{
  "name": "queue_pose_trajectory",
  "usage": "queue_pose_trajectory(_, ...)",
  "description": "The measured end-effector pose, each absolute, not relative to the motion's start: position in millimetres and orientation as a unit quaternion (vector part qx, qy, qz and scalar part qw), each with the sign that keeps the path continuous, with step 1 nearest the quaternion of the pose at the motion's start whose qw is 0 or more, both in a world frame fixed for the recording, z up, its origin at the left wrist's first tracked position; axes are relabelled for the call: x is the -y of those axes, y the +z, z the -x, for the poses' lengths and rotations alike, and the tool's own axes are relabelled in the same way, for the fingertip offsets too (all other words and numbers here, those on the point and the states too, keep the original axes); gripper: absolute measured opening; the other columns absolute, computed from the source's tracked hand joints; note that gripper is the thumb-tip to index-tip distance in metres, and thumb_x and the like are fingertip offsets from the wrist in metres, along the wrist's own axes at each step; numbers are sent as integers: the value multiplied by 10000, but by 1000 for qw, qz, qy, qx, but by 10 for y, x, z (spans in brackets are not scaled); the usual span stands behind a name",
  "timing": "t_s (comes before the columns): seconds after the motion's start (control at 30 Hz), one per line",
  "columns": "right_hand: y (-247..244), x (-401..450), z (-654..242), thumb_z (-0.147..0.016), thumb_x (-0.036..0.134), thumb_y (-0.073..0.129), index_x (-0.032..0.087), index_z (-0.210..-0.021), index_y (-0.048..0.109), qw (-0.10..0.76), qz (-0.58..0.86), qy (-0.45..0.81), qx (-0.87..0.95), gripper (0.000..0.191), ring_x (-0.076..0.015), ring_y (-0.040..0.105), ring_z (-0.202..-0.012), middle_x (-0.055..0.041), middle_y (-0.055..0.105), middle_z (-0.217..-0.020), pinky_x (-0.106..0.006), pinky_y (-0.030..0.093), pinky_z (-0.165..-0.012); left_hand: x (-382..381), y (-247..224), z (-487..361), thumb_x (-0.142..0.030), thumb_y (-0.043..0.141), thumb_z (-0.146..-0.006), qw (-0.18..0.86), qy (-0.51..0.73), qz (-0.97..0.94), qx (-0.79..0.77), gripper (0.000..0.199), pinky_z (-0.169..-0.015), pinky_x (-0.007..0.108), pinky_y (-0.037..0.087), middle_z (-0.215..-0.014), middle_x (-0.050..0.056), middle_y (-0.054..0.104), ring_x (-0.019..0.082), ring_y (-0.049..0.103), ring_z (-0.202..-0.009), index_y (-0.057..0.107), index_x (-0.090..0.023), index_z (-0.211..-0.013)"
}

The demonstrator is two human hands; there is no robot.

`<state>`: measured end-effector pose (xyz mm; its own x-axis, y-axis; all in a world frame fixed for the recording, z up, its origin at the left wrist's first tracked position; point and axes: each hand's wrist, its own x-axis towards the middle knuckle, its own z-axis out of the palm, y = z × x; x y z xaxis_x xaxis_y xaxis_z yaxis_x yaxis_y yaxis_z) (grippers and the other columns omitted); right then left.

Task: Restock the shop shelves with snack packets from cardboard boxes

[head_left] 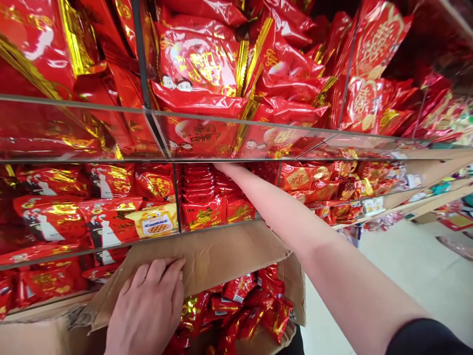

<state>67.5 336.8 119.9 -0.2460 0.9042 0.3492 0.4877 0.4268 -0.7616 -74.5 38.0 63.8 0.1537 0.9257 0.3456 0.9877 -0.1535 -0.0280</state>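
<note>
My left hand [150,298] is closed on the flap of a cardboard box [229,251], its fingers bent and close together on the brown board. Inside the box lie loose red snack packets [240,310] with gold print. My right arm stretches across to the middle shelf, and my right hand [223,166] is inside a compartment under the upper shelf's edge. Its fingers are hidden, so what they touch does not show. Stacked red packets [201,209] fill that compartment around the wrist.
Above runs a clear plastic shelf front [207,138] with larger red bags [199,64] behind it. Left of my right hand, a black divider [176,197] borders red packets and a yellow cookie packet [157,220]. Pale floor tiles [395,271] show at the right.
</note>
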Motion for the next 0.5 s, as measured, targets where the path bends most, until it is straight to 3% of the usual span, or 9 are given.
queue_pose_trajectory(0.27, 1212, -3477, -647, -875, 376, 473, 139, -1112, 533, 377, 464, 251, 761, 341, -207, 427, -1177, -76, 569, -1211, -460, 234, -1064, -393, 586, 812, -230, 416, -810, 130, -117, 762, 623, 310, -682, 391, 445, -947, 60, 649, 243, 578, -799, 623, -211, -1039)
queue_pose_trajectory(0.5, 1198, -3466, -681, -862, 384, 486, 181, -1093, 552, 375, 460, 236, 769, 314, -203, 452, -1164, -59, 575, -1207, -457, 243, -1069, -393, 597, 804, -231, 419, -812, 125, -116, 762, 625, 308, -683, 391, 450, -959, 57, 647, 241, 581, -804, 623, -211, -1042)
